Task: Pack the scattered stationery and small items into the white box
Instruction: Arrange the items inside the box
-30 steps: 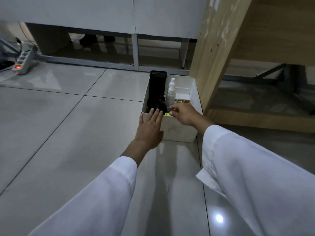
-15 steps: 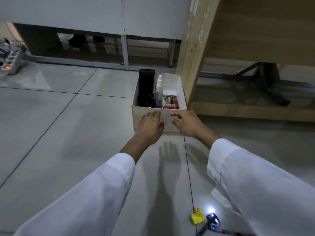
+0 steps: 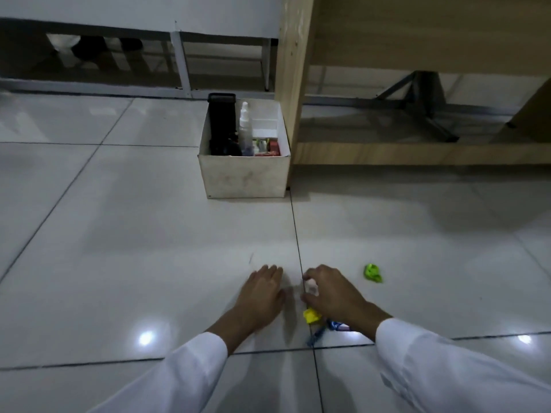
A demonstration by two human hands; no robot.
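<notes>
white box stands on the floor at 12 o'clock, well apart from the hands. left grip flat, released. right grip pinches a small pale item; yellow piece at its 6, green piece at 3.

Single head-worn wide-angle view, looking forward and down across tiled floor. White box sits mid-frame, well ahead of camera; both sleeved forearms enter from bottom edge, nearest the lens. Edges bow slightly
</notes>
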